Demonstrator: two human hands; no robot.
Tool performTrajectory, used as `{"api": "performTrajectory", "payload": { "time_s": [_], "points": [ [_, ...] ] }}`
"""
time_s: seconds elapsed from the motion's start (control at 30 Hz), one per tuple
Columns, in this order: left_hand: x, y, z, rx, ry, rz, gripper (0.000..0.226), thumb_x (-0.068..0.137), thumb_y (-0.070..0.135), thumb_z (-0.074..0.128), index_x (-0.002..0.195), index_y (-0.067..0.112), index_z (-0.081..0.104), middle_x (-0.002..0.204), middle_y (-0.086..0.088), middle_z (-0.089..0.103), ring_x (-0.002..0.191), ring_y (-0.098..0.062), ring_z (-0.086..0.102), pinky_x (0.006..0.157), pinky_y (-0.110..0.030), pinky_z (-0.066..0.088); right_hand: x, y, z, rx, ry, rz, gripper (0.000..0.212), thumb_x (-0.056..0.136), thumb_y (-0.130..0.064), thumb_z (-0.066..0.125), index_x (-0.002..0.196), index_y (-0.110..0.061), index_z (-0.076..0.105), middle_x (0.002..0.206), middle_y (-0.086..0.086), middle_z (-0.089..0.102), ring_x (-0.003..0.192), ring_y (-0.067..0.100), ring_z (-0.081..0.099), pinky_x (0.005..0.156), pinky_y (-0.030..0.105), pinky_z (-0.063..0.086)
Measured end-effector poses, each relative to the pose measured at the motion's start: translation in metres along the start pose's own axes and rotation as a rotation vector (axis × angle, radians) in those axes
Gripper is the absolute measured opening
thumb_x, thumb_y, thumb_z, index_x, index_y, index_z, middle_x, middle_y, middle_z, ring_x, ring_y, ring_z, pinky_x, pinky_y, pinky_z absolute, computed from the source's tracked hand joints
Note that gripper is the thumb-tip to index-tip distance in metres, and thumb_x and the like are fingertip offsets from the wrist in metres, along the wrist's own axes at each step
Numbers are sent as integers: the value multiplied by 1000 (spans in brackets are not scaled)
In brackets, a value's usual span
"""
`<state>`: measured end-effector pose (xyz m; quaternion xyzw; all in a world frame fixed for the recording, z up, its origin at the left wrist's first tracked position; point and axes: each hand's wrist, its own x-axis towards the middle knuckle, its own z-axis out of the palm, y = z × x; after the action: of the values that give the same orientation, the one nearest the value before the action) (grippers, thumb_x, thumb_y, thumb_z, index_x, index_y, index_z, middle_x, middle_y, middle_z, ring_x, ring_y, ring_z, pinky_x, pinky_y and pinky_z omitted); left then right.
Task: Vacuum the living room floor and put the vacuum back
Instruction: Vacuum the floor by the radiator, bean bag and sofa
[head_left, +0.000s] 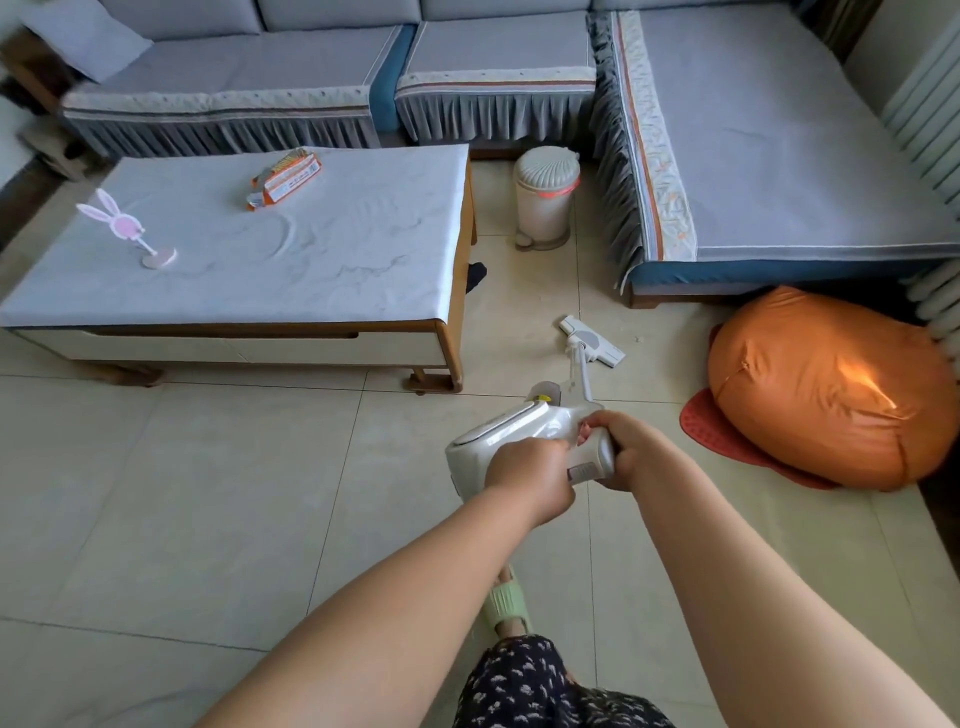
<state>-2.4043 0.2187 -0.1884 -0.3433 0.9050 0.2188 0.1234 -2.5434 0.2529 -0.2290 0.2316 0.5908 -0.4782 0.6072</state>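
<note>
white cordless stick vacuum (524, 441) gripped at the near centre, body tilted, wand running away to the white floor head (592, 342) on the pale tiled floor (208, 493). left hand (530, 475) wrapped over the rear of the body; fingers curled round it. right hand (621, 449) clamped on the handle; fingers curled tight round the grip.

floor head placed in the gap between the wooden counter with the white marbled top (260, 249) on the left and the grey-covered sofa with the pleated skirt (727, 156) on the far right. small specks of debris visible just right of the head.

risks, judged from this position:
- pleated sofa skirt near the head: likely to be sucked in if pushed too far forward.
- round white pedal bin (545, 197) beyond the head: easy to knock over on a long stroke.
- dark item under the counter's right edge (475, 278): identity unclear; possible clog.
- orange glossy beanbag (826, 389) and red dotted mat (727, 436) on the right: mat edge liable to lift and jam the head.
- counter leg near the wand: risk of a strike on a leftward sweep.

also present on the counter: pink rabbit ornament on a stand (124, 228), orange snack packet (285, 176).
</note>
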Motion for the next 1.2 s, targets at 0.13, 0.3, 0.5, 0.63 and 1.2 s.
{"api": "performTrajectory", "payload": {
  "time_s": [0.13,0.3,0.5,0.63,1.2],
  "points": [
    [23,-7,-17,20,2,33,37,82,21,53,118,23,59,100,-7,65,93,-33,62,67,-29,40,1,-21,15,35,12,-28,15,83,-7,57,69,-11,54,53,-1,55,51,14,54,61,27,48],
    [55,-18,-37,39,-10,62,34,83,20,54,117,21,59,102,-8,66,95,-33,62,71,-30,43,6,-46,36,50,32,-33,14,86,-9,54,73,-11,52,60,0,55,55,16,54,61,29,47],
    [84,-23,-54,129,-24,144,28,85,20,55,113,18,59,104,-9,65,96,-32,61,70,-30,40,16,-68,45,136,55,-11,13,88,-14,57,76,-12,53,57,-1,56,48,14,56,62,29,49],
    [105,-29,-62,126,-37,172,35,84,18,54,119,20,58,107,-8,65,98,-32,61,73,-31,43,22,-81,52,178,74,-12,11,89,-18,60,81,-12,55,73,-1,57,64,15,57,76,29,50],
    [80,-25,-29,20,-161,131,35,81,21,56,116,28,57,103,-5,64,97,-29,60,69,-27,41,23,-48,30,196,114,-11,19,90,-15,58,72,-11,53,50,0,55,51,12,52,61,24,47]
  ]
}}
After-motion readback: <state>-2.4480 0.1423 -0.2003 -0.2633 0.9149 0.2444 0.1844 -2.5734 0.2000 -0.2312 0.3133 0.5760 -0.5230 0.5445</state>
